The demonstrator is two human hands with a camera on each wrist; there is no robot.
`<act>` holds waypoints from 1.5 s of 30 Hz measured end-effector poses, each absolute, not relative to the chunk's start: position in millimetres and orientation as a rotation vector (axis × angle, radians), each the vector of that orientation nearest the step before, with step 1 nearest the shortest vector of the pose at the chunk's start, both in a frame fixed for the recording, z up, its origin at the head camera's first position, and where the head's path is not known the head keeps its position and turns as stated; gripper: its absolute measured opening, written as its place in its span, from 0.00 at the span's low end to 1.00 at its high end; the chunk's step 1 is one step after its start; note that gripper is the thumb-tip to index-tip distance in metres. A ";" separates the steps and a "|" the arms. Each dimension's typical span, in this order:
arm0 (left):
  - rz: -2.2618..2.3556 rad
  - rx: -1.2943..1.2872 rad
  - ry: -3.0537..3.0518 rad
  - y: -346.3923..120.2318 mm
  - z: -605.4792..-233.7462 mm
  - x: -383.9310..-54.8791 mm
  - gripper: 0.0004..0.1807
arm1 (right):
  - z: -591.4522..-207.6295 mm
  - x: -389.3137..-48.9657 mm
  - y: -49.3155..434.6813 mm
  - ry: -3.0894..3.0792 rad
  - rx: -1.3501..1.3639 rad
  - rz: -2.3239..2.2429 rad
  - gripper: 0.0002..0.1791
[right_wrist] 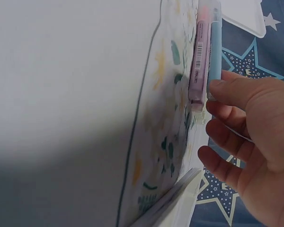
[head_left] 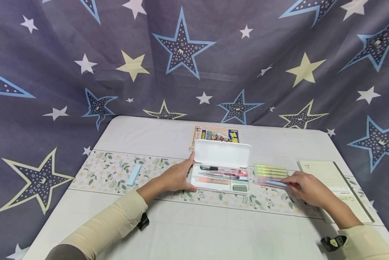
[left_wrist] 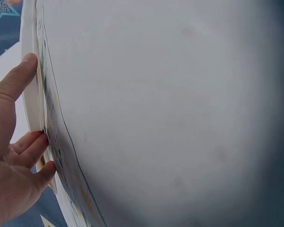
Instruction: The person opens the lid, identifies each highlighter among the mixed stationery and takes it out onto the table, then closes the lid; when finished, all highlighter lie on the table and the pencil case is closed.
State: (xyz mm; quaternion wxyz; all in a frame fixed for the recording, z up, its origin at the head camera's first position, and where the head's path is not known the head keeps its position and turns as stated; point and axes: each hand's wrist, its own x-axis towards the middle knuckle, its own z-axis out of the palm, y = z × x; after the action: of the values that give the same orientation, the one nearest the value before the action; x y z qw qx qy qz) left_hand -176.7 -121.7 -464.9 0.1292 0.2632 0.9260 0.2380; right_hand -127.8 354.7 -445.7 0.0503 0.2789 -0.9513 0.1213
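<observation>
A white pencil case stands with its lid raised at mid-table. Inside lie several pens and a dark green block. My left hand holds the case by its left end, thumb at the front corner and fingers toward the lid. To the right, a clear tray contains several yellow-green pens and a purple-pink pen. At that tray my right hand pinches the end of a light blue pen between thumb and index finger; its other fingers are loosely bent.
Behind the pencil case lies a colourful book. A notebook sits at the right, partly under my right forearm. A light blue strip rests on the floral runner at the left. Starry cloth hangs behind the table.
</observation>
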 end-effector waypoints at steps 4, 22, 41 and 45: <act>0.684 0.769 2.694 -121.9 -465.3 -176.7 0.79 | -445.9 -128.0 357.1 -2.902 0.845 0.366 0.15; 0.683 0.768 2.697 -121.8 -465.6 -176.5 0.79 | -447.3 -129.9 359.9 -2.951 0.796 0.303 0.13; 0.671 0.738 2.690 -121.7 -464.8 -176.3 0.79 | -439.1 -134.6 336.2 -2.922 0.765 0.388 0.08; 0.668 0.737 2.687 -121.8 -464.9 -175.8 0.79 | -434.9 -137.2 318.1 -2.903 0.784 0.394 0.08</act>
State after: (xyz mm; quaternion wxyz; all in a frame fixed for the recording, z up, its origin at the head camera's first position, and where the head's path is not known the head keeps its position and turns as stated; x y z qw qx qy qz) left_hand -175.8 -121.8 -464.9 0.1378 0.2546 0.9289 0.2311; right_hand -137.2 318.1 -434.9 0.0546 0.2582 -0.9558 0.1299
